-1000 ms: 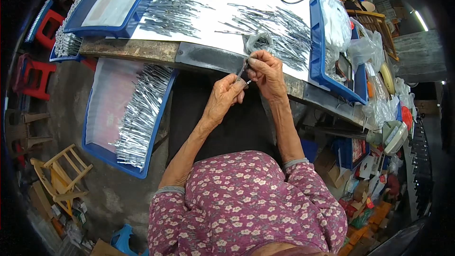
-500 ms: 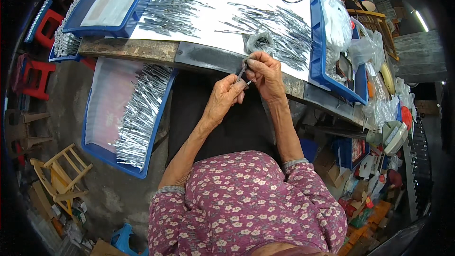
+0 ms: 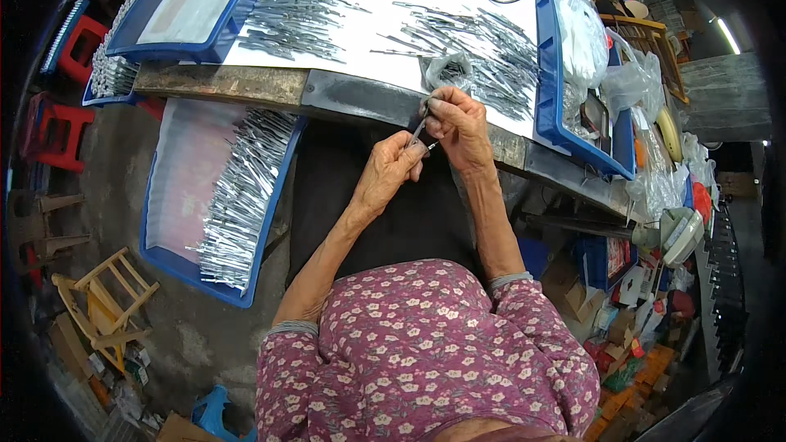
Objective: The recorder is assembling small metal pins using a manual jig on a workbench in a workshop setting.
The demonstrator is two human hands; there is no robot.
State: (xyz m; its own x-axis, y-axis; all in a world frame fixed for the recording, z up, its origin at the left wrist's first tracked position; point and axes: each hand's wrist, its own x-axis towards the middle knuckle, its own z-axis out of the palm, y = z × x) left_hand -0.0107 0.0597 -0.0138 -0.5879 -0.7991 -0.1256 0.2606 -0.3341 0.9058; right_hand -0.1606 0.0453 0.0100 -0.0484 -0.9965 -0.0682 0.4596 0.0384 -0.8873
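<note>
My left hand (image 3: 385, 169) pinches a thin dark metal strip (image 3: 419, 128) that slants up toward my right hand. The fingers of my right hand (image 3: 458, 127) are closed at the strip's upper end. A short bright piece (image 3: 432, 146) shows between the two hands; its kind is too small to tell. Both hands are just off the table's near edge. Beyond them, a small clear plastic bag (image 3: 448, 71) of dark small parts stands open on the white tabletop. Close to it lies a loose pile of slim metal strips (image 3: 483, 49), and a second pile (image 3: 307, 12) is farther left.
A blue tray (image 3: 254, 278) of shiny strips is below the table at left. One blue bin (image 3: 217, 45) stands on the table's left end, another (image 3: 557, 127) with plastic bags at right. A black cable (image 3: 499, 2) curves along the back. Red stools (image 3: 61, 135) stand far left.
Both hands stay almost in place on the strip. My right fingers have shifted very slightly at its upper end.
</note>
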